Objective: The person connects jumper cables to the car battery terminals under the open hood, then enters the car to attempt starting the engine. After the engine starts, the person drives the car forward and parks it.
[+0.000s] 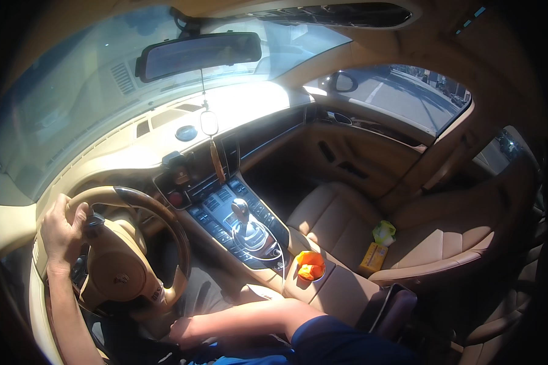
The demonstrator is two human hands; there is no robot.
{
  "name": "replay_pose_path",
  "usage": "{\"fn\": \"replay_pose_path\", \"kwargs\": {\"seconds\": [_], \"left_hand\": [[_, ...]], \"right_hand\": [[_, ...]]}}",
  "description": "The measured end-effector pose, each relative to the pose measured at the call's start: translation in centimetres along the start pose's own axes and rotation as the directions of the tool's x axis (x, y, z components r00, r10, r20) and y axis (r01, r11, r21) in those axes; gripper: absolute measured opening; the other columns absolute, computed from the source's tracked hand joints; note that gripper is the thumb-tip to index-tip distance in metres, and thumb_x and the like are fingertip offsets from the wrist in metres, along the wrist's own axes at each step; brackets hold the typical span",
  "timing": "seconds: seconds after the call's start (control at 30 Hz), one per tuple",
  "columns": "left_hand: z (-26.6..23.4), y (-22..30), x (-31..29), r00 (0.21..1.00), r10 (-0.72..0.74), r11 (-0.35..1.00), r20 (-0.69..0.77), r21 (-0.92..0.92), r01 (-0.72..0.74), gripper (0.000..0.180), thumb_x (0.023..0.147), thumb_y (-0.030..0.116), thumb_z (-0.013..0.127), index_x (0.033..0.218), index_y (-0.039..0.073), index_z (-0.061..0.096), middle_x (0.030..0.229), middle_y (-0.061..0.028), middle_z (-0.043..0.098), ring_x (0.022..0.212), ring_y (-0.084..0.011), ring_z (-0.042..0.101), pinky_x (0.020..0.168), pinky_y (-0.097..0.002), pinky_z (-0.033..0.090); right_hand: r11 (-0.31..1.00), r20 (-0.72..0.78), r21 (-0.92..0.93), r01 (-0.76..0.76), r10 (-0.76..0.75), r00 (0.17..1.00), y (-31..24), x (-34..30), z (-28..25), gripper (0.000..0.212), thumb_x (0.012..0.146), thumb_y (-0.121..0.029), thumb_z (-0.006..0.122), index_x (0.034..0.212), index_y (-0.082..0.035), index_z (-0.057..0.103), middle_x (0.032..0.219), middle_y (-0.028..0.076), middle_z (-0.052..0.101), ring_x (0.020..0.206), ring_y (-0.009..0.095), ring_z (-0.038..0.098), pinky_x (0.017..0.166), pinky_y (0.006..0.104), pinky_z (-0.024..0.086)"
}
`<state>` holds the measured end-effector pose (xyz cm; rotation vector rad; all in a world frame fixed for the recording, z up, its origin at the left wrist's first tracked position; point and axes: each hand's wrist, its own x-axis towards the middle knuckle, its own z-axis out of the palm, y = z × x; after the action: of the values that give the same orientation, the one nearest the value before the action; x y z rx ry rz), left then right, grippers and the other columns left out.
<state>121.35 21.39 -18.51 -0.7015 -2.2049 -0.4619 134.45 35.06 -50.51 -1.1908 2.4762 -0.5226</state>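
My left hand [65,230] is wrapped around the upper left of the tan and dark wood steering wheel [181,240], with the thumb up on the inner side of the rim. My right forearm crosses my lap, and my right hand [181,333] rests low there, just behind the wheel's lower edge. Its fingers are tucked out of sight, so what it holds, if anything, is hidden. Right of the wheel, a silver-topped gear lever [240,211] stands on the centre console [210,204]. A white cable [283,266] loops around its base.
Crumpled orange wrapping [310,267] sits in the console behind the lever. On the tan passenger seat [332,210] lie a yellow box [373,258] and a green-and-white crumpled packet [383,232]. A pendant [217,161] hangs from the rear-view mirror [201,55]. Sunlight glares on the dashboard [164,125].
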Motion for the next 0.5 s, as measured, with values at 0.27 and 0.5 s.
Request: {"fn": "replay_pose_path", "kwargs": {"seconds": [0.27,0.5], "left_hand": [[-0.9,1.2,-0.2,0.999,-0.04,0.999,-0.001,0.0,0.04,0.07,0.096,0.071,0.067,0.105,0.001,0.067,0.099,-0.0275,0.073,0.095,-0.0511,0.07,0.078,-0.0557,0.054],[-1.0,1.7,-0.2,0.998,-0.064,0.998,-0.01,-0.009,0.064,0.069,0.095,0.07,0.067,0.107,0.002,0.071,0.101,-0.027,0.075,0.097,-0.049,0.073,0.082,-0.0548,0.058]], "right_hand": [[0.998,0.032,0.053,0.021,-0.023,0.999,0.8,-0.7,-0.9,0.033,0.09,-0.031,0.075,0.095,0.001,0.079,0.088,0.022,0.079,0.088,0.042,0.078,0.081,0.0515,0.064],[0.99,0.022,0.024,-0.141,0.14,0.99,1.0,-5.1,-7.3,0.042,0.096,-0.035,0.072,0.117,0.002,0.074,0.106,0.024,0.078,0.108,0.04,0.075,0.095,0.0502,0.059]]}}
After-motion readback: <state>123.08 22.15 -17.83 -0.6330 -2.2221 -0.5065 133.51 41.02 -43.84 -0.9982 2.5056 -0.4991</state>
